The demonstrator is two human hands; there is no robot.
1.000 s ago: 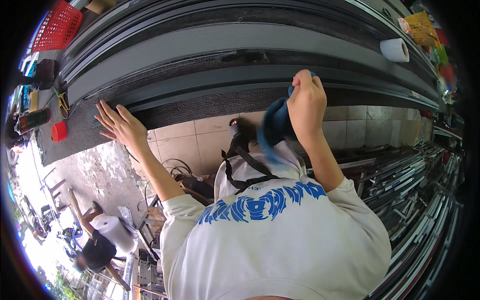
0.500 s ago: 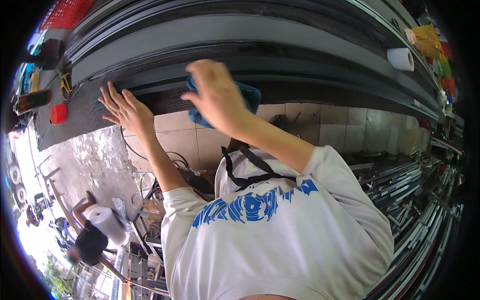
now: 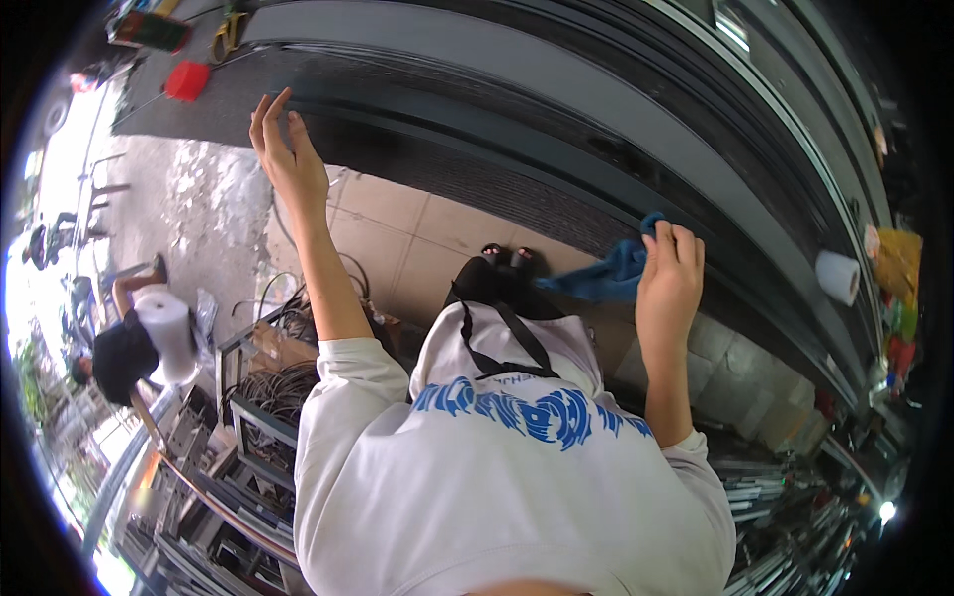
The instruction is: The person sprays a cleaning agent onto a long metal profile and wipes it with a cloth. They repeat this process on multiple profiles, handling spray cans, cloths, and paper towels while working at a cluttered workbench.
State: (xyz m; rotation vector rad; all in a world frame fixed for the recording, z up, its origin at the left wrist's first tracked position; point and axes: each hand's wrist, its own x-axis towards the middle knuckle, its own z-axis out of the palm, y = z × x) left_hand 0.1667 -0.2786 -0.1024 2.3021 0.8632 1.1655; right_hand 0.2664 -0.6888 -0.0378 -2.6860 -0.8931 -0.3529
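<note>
A long dark grey metal profile [image 3: 517,156] lies along the near edge of the workbench, on a black ribbed mat [image 3: 452,184]. My left hand [image 3: 291,164] is at the profile's left end, fingers spread and holding nothing. Whether its fingertips touch the profile, I cannot tell. Further right, my right hand [image 3: 671,278] grips a blue cloth [image 3: 601,276] that trails to the left over the bench's front edge. Part of the cloth is hidden behind the fingers.
Wider grey profiles [image 3: 586,74] run behind. A red round container [image 3: 186,80] and yellow-handled scissors [image 3: 228,38] lie at the far left; a white roll [image 3: 838,277] stands right. Cables [image 3: 268,397] and racks lie lower left. A person [image 3: 124,358] is beyond.
My right hand has swept right along the profile with the blue cloth. My left hand has lifted from lying flat on the profile. The view has turned.
</note>
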